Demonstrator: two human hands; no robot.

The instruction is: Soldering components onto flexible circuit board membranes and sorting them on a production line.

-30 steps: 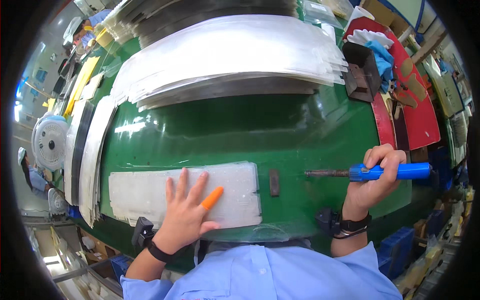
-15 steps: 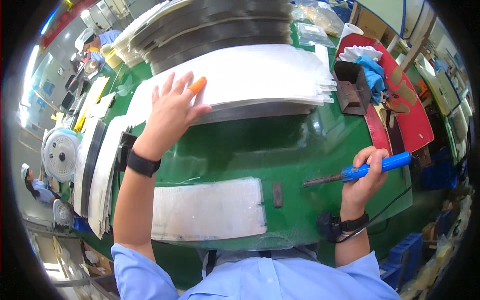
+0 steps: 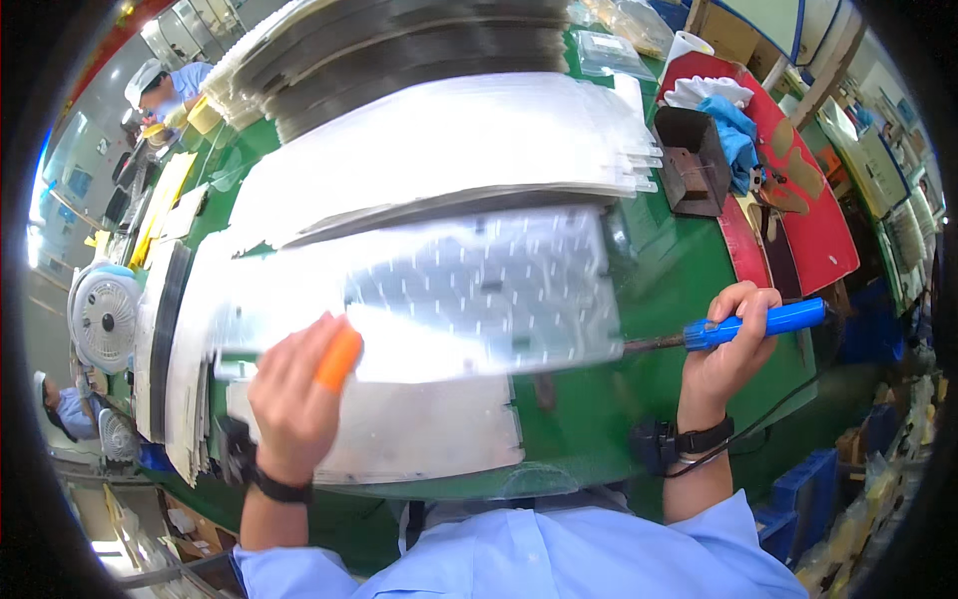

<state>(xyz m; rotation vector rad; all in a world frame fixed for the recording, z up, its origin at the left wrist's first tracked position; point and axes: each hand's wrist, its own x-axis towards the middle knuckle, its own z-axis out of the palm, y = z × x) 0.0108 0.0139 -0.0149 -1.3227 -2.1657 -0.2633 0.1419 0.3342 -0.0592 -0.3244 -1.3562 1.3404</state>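
My left hand, with an orange finger cot, is closed on the near edge of a thin, translucent sheet marked with rows of white dashes. The sheet is blurred and hangs over the table, partly covering a pale sheet lying at the near edge. My right hand grips the blue handle of a soldering iron, whose dark rod points left toward the held sheet's right corner; whether they touch, I cannot tell. Beyond the held sheet lies a stack of white sheets.
Taller stacks of sheets stand at the back. A dark metal box and a red board sit at the right. More sheets and a white fan are at the left. Another person works at far left.
My left hand has lifted a sheet off the white stack and drawn it toward me, over the pale sheet. The soldering iron stays nearly in place in my right hand.
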